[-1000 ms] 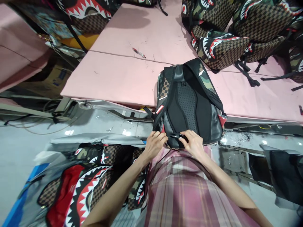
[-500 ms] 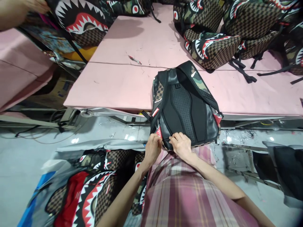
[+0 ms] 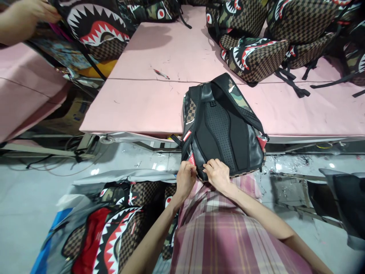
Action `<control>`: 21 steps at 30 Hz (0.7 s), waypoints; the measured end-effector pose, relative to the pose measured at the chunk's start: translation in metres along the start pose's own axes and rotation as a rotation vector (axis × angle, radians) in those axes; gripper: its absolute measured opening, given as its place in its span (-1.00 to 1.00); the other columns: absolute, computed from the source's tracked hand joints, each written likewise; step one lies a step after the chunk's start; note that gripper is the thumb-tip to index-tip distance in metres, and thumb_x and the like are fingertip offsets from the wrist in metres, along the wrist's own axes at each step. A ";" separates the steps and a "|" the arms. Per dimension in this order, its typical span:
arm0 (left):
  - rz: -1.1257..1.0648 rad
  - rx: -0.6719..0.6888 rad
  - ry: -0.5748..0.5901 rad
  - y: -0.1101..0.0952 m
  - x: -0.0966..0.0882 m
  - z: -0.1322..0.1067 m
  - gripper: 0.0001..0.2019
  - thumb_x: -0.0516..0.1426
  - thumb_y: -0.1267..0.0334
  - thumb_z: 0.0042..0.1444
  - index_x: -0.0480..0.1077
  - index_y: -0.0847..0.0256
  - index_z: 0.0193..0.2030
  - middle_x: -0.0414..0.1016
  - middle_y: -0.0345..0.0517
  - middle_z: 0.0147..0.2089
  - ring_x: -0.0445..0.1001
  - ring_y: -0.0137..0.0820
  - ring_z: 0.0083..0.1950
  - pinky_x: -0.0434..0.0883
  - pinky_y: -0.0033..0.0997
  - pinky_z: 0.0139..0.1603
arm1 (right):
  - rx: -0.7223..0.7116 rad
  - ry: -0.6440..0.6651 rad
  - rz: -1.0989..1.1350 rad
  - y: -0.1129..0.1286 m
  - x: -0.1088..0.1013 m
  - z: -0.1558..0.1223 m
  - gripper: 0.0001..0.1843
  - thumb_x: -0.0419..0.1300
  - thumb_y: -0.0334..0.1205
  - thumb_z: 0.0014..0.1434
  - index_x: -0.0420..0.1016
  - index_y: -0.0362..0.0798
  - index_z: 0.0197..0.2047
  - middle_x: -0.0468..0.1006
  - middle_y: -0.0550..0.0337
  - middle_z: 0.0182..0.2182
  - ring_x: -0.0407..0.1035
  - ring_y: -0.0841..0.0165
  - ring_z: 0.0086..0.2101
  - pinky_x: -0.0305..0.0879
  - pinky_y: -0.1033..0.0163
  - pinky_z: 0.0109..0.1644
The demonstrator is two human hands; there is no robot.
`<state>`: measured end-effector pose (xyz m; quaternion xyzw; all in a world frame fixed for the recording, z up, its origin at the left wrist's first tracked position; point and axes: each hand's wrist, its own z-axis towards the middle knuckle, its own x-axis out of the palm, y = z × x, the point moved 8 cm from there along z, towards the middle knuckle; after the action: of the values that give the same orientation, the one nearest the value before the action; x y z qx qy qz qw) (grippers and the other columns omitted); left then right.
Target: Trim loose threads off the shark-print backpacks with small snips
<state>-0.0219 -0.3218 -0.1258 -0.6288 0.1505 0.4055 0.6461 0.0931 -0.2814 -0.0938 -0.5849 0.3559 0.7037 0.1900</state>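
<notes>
A black backpack (image 3: 218, 125) with camouflage and checkered panels leans over the front edge of the pink table, its padded back and shoulder straps facing me. My left hand (image 3: 186, 176) is closed at its lower left corner, beside a red triangular tab (image 3: 191, 159). Just to the right, my right hand (image 3: 216, 173) pinches the lower back of the same bag, fingertips bent inward. A small dark piece shows at those fingertips, too small to name. The bottom of the bag rests close against my plaid apron (image 3: 225, 236).
Several checkered shark-mouth backpacks (image 3: 253, 57) lie on the pink table (image 3: 137, 102) at the back right. A pen (image 3: 161, 74) lies left of centre. More bags (image 3: 114, 236) fill a lined container at lower left. Another person's hand (image 3: 42, 13) holds a shark-print bag (image 3: 97, 28).
The view has shifted slightly. Both my hands stay at the same corner of the backpack, with hardly any movement. The other person's hand shows a little more at the upper left.
</notes>
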 end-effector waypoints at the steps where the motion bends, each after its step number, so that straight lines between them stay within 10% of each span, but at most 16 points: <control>1: 0.004 -0.006 -0.002 0.000 0.000 0.000 -0.86 -0.03 0.42 0.08 0.22 0.20 -0.47 0.25 -0.13 -0.34 0.31 -0.39 -0.30 0.30 -0.38 -0.27 | 0.000 -0.001 0.005 0.000 0.000 0.000 -0.78 0.03 -0.22 0.24 0.47 -0.02 -0.15 0.44 0.14 -0.28 0.22 0.34 -0.25 0.12 0.27 -0.28; 12: -0.092 -0.085 0.016 -0.002 -0.005 0.005 -0.85 -0.03 0.32 0.08 0.27 0.22 -0.47 0.29 -0.10 -0.34 0.31 -0.37 -0.27 0.30 -0.36 -0.22 | 0.006 -0.005 0.065 -0.001 0.005 0.001 -0.81 0.03 -0.26 0.22 0.49 -0.03 -0.24 0.46 0.11 -0.33 0.27 0.30 -0.27 0.19 0.23 -0.29; 18: -0.686 -0.466 0.620 0.005 -0.002 0.016 -0.41 -0.19 -0.12 0.14 0.35 0.27 -0.60 0.42 -0.04 -0.52 0.40 -0.36 -0.42 0.34 -0.36 -0.29 | 0.147 -0.122 0.548 -0.040 -0.018 -0.002 -0.79 0.06 -0.17 0.21 0.49 -0.03 -0.20 0.54 0.17 -0.28 0.40 0.36 -0.25 0.27 0.29 -0.14; 21: -0.924 -0.636 0.362 0.005 -0.002 0.041 -0.53 -0.03 -0.11 0.07 0.43 0.29 -0.30 0.49 0.04 -0.16 0.45 -0.29 -0.12 0.34 -0.33 -0.08 | 0.349 -0.298 0.675 -0.096 -0.043 -0.008 -0.75 0.10 -0.11 0.16 0.47 -0.03 -0.15 0.55 0.16 -0.22 0.42 0.32 -0.21 0.29 0.25 -0.11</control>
<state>-0.0399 -0.2850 -0.1209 -0.8513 -0.1602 -0.0069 0.4996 0.1750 -0.2158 -0.0796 -0.2859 0.6104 0.7326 0.0943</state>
